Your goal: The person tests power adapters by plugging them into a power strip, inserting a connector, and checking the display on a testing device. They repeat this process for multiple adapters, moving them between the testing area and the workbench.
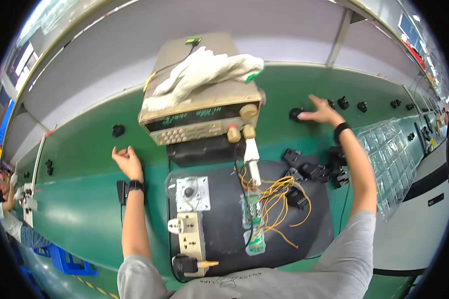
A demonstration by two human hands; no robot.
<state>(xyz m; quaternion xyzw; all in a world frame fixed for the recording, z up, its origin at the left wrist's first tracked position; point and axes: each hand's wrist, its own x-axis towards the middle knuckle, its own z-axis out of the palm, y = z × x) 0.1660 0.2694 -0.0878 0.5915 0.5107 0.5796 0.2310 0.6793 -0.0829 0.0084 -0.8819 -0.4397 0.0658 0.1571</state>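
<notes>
My right hand [323,113] is stretched over the green bench right of the bench instrument, fingers apart. Its thumb lies at or just over a small black power adapter [296,114]; whether they touch I cannot tell. Another black adapter [331,103] is partly hidden behind the fingers. On the left, my left hand [128,162] hovers with thumb and forefinger apart, nothing between them. Just beyond it a black adapter [117,130] rests on the bench. Beside my left wrist sits a larger black adapter [121,192] with a cord.
A beige instrument [199,122] with a lit display carries white gloves [209,72]. In front, a black mat [219,249] bears a power strip [189,239], green circuit boards [256,243] and yellow wires [279,192]. Black adapters [312,171] are heaped near a clear blister tray [389,164].
</notes>
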